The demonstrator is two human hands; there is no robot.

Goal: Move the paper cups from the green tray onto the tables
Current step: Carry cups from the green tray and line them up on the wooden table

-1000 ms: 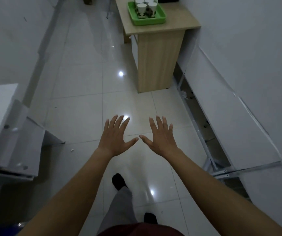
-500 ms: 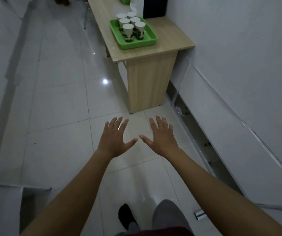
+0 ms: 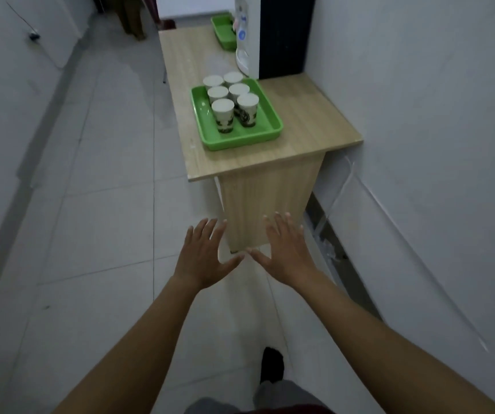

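Six paper cups (image 3: 231, 100) are seen standing in the green tray (image 3: 270, 127) on the wooden table (image 3: 314, 121), upper centre of the frame. None is moved yet. The left hand (image 3: 203, 259) and right hand (image 3: 288, 253) are held spread and empty, lower centre.

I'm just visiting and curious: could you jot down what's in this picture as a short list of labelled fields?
Setting: narrow tiled room, wooden table by the right wall
Green tray: near the table's close end
Paper cups: six, upright, in two rows on the tray
Second green tray: at the table's far end
Left hand: open, empty, fingers spread
Right hand: open, empty, fingers spread
Progress: no cup moved yet
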